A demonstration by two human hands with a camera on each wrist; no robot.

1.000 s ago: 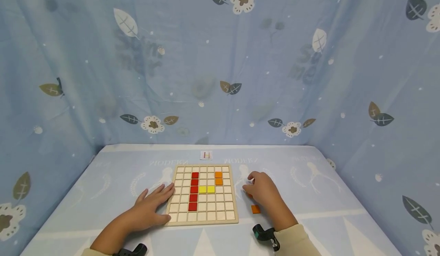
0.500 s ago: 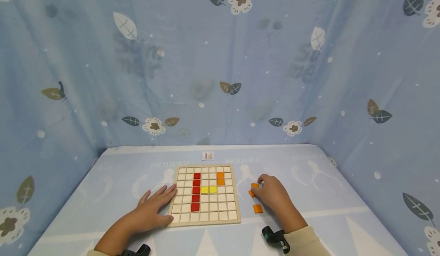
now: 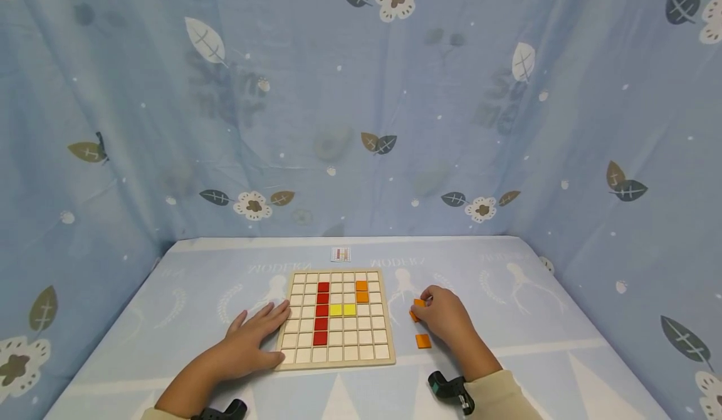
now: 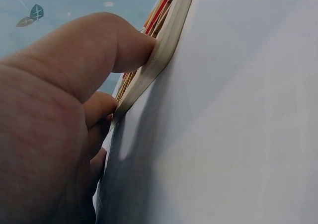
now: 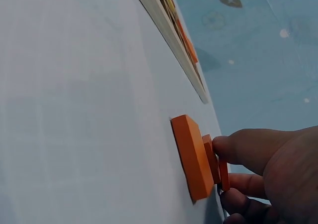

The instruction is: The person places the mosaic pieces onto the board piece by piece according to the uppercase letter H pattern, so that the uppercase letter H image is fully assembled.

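Observation:
A square wooden board [image 3: 333,365] holds rows of pale tiles, a column of red tiles [image 3: 321,310], two yellow tiles [image 3: 342,309] side by side and two orange tiles [image 3: 361,291] near its upper right. My left hand [image 3: 245,345] lies spread at the board's left edge, its fingertips and thumb touching the frame. To the right of the board, my right hand [image 3: 448,315] pinches an orange tile [image 5: 224,175] between thumb and fingers. Another orange tile [image 5: 211,159] lies right beside it, partly covered. Nearer the front, a separate orange tile [image 3: 423,341] rests on the table.
Behind the board lies a small printed card [image 3: 341,255] showing a coloured grid. The table [image 3: 186,294] has a pale blue patterned cover. Blue curtains [image 3: 333,94] with leaves and flowers hang at the back and along both sides.
My right hand has shifted slightly right, uncovering more of the orange tiles near its fingertips, and its thumb and fingers have come together on one. The left hand keeps its place on the board.

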